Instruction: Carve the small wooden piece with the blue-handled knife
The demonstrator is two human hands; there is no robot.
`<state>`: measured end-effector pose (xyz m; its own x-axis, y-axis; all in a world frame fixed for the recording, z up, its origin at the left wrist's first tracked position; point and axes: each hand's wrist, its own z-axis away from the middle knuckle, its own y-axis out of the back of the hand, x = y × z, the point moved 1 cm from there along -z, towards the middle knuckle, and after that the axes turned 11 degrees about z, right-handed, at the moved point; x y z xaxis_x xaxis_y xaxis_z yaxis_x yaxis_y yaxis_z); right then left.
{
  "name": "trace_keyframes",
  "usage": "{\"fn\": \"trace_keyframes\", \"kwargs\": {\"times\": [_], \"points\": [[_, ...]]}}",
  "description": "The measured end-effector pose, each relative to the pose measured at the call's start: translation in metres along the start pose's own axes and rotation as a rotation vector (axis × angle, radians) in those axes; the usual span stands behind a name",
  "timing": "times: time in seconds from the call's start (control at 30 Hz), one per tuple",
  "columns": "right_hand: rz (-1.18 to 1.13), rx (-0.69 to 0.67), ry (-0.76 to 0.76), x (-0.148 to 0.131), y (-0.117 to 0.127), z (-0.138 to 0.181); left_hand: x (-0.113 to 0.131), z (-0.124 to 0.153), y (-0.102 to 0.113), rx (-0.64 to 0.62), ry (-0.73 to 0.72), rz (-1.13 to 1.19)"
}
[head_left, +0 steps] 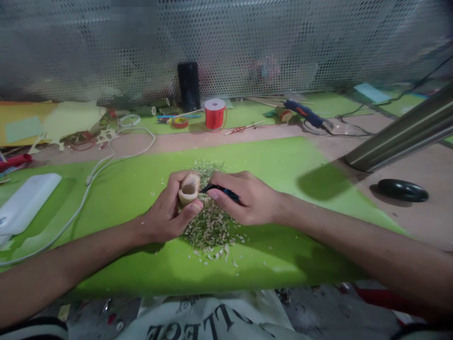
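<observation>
My left hand (170, 208) is closed around a short, hollow, pale piece that looks like bamboo (188, 189), its open end facing me. In my right hand (247, 196) is a dark-handled carving knife (226, 191), gripped with the thumb along it. Its tip meets the right side of the pale piece, close to the rim; most of the blade is too small or hidden to make out. Beneath both hands lies a heap of green and cream shavings (212, 231), spread over the green mat (123, 264).
Along the back stand a red thread spool (214, 115), a black phone (189, 87) and a blue glue gun (306, 113). A white power bank (28, 205) with a cable lies left. At right are a metal post (399, 132) and a black oval object (402, 190).
</observation>
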<state>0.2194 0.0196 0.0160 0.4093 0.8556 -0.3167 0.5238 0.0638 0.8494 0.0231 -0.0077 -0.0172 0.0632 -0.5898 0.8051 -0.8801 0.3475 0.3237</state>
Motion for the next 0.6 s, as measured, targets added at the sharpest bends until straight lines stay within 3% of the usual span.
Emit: {"fn": "trace_keyframes", "kwargs": {"times": [0.47,0.6], "points": [[0.009,0.121,-0.023,0.0011,-0.0042,0.0026,0.0031,-0.0023,0.0006,-0.088,0.01,0.033],[0.007,0.099,-0.042,0.0,-0.0031,0.0018,0.0038,-0.0025,0.0002,-0.112,0.002,0.034]]}}
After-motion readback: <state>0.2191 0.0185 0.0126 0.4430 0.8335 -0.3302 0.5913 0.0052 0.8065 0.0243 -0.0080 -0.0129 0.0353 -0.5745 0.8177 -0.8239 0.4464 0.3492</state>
